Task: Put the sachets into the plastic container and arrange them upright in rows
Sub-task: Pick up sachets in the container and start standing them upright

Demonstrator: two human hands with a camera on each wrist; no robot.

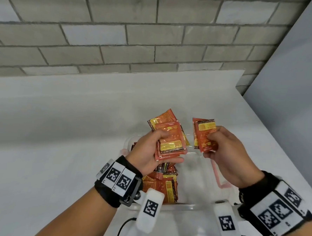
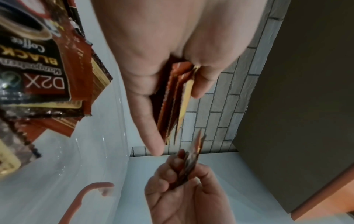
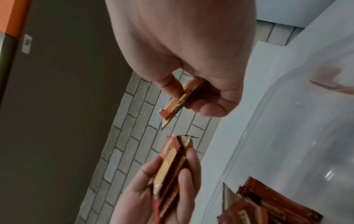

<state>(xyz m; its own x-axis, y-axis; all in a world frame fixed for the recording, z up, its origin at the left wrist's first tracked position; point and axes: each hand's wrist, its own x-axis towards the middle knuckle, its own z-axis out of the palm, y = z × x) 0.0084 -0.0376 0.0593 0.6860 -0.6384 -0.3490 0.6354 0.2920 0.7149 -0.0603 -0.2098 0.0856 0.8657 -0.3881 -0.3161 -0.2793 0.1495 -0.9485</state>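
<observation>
One clear plastic container (image 1: 214,173) on the white bench (image 1: 59,130) held a loose heap of sachets (image 1: 163,185), count unclear. Above it, left hand (image 1: 149,152) gripped roughly four sachets (image 1: 170,137); right hand (image 1: 226,155) pinched about two (image 1: 203,131).

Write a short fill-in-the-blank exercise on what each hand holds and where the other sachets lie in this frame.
1. The left hand grips a stack of ____.
2. The smaller bunch of sachets is in the ____ hand.
3. More sachets lie inside the clear plastic ____.
4. The wall behind the table is made of grey ____.

Missing words: sachets; right; container; bricks
</observation>
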